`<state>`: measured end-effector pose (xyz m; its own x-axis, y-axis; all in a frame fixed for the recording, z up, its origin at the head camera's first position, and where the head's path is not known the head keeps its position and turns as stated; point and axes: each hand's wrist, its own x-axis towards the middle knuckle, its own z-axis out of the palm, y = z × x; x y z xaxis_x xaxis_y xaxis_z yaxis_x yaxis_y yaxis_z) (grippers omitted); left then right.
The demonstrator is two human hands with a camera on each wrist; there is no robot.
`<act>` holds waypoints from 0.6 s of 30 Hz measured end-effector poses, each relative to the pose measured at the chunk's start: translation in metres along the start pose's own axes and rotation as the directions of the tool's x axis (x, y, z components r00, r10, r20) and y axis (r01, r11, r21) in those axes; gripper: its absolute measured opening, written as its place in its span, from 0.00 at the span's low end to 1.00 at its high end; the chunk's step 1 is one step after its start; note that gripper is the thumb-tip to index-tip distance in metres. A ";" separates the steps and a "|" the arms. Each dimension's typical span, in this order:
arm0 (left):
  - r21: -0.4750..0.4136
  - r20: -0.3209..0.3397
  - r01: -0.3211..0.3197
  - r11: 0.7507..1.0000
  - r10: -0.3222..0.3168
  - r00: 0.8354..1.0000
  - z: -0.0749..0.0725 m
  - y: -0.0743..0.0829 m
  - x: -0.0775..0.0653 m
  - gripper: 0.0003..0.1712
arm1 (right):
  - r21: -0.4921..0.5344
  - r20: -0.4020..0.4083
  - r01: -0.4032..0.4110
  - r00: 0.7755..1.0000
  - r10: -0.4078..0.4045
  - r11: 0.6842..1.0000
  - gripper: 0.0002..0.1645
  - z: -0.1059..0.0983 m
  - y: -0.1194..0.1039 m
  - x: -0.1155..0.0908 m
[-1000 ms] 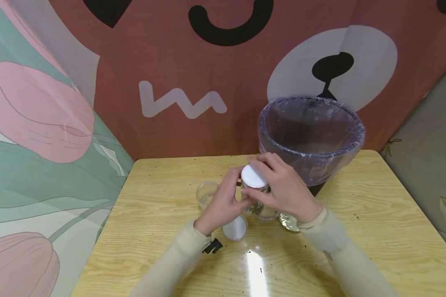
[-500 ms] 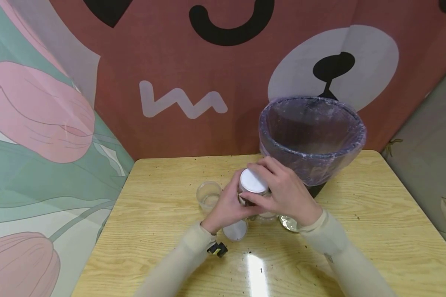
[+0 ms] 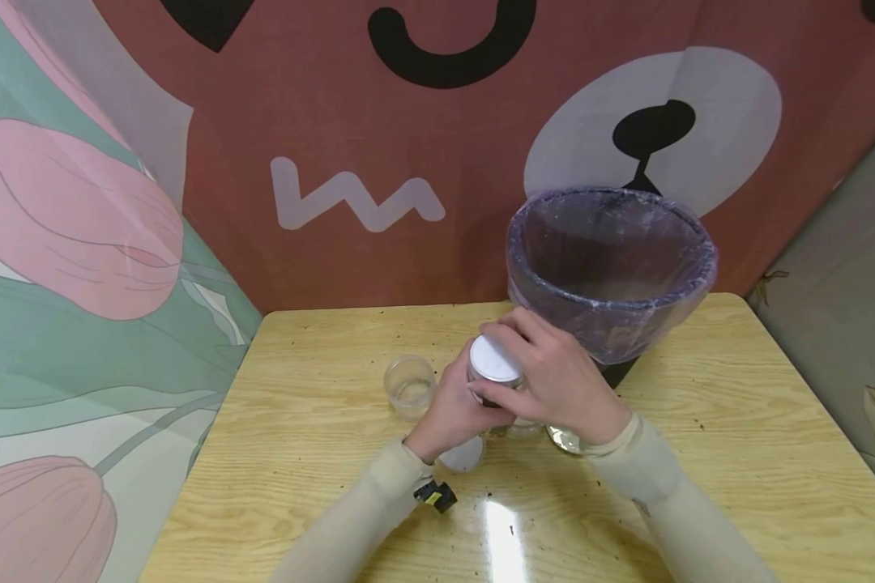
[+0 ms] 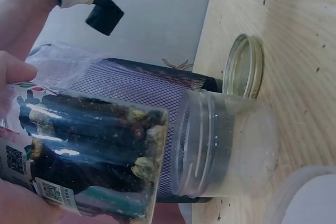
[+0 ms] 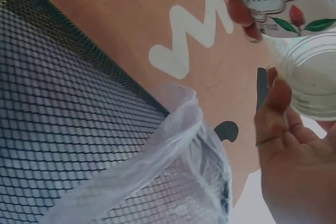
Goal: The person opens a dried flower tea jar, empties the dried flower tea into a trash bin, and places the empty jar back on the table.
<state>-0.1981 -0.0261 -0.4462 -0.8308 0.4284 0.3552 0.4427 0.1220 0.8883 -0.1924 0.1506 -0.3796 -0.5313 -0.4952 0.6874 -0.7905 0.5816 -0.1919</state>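
Observation:
In the head view my left hand [image 3: 459, 405] grips the body of a clear jar [image 4: 100, 150] with a white lid [image 3: 494, 359]. Dark dried pieces and pale dried buds show inside it in the left wrist view. My right hand [image 3: 561, 376] holds the lid, its fingers and thumb curled around the rim. The jar is upright above the table, with a label [image 5: 283, 1] of red flowers and green leaves. Below the hands stands an uncapped clear jar [image 4: 226, 145], with a gold lid [image 4: 245, 66] beyond it.
An empty clear tub [image 3: 410, 387] stands left of the hands. A round white lid [image 3: 463, 455] lies in front. Behind right rises a mesh bin [image 3: 612, 279] lined with a purple bag. Small dark crumbs dot the wooden table [image 3: 292, 421].
My left hand and wrist have moved a little right and turned around the jar. The jar has dropped slightly toward me. My right hand keeps hold of the lid.

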 end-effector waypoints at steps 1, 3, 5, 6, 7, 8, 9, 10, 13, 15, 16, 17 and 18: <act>0.000 -0.001 -0.011 1.000 0.011 1.000 0.001 -0.001 0.000 0.52 | -0.015 0.004 -0.005 1.000 0.005 1.000 0.39 0.000 -0.001 0.000; -0.007 0.002 -0.030 1.000 0.030 1.000 0.002 -0.002 -0.001 0.51 | -0.044 0.011 -0.012 1.000 0.013 0.999 0.38 0.002 -0.002 0.002; -0.017 0.005 -0.056 0.998 0.056 0.998 0.004 -0.004 -0.001 0.51 | -0.068 0.020 -0.021 1.000 0.022 0.997 0.37 0.003 -0.003 0.002; -0.025 0.010 -0.064 0.998 0.064 0.998 0.004 -0.004 -0.001 0.52 | -0.077 0.024 -0.023 0.999 0.025 0.997 0.36 0.004 -0.003 0.003; -0.035 0.013 -0.072 0.997 0.073 0.997 0.005 -0.004 -0.002 0.53 | -0.079 0.024 -0.021 0.999 0.023 0.997 0.34 0.005 -0.003 0.003; -0.050 0.017 -0.076 0.996 0.077 0.997 0.005 -0.004 -0.002 0.54 | -0.082 0.024 -0.015 1.000 0.017 0.997 0.32 0.006 -0.003 0.004; -0.058 0.022 -0.080 0.995 0.081 0.996 0.006 -0.003 -0.002 0.55 | -0.082 0.023 -0.009 1.000 0.010 0.997 0.30 0.006 -0.003 0.004; -0.064 0.026 -0.081 0.995 0.083 0.996 0.006 -0.003 -0.003 0.56 | -0.081 0.020 0.000 1.000 0.002 0.997 0.28 0.007 -0.003 0.005; -0.061 0.035 -0.073 0.995 0.075 0.997 0.006 -0.003 -0.003 0.56 | -0.070 0.008 0.030 1.000 -0.029 0.997 0.23 0.009 -0.002 0.005; -0.046 0.041 -0.073 0.996 0.075 0.996 0.005 -0.003 -0.002 0.56 | -0.064 0.004 0.047 0.999 -0.046 0.997 0.22 0.010 0.000 0.006; -0.038 0.046 -0.070 0.997 0.071 0.996 0.005 -0.004 -0.001 0.55 | -0.055 0.005 0.055 0.998 -0.055 0.997 0.21 0.010 0.002 0.006; -0.029 0.051 -0.064 0.998 0.065 0.997 0.005 -0.004 -0.001 0.54 | -0.042 0.008 0.065 0.998 -0.064 0.997 0.20 0.010 0.003 0.006; -0.019 0.060 -0.055 0.998 0.056 0.997 0.004 -0.004 -0.001 0.52 | -0.024 0.012 0.074 0.997 -0.073 0.997 0.19 0.010 0.004 0.006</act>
<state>-0.1981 -0.0233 -0.4516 -0.7833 0.4871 0.3862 0.4810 0.0814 0.8729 -0.2019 0.1436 -0.3833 -0.4755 -0.5444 0.6910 -0.8199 0.5589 -0.1239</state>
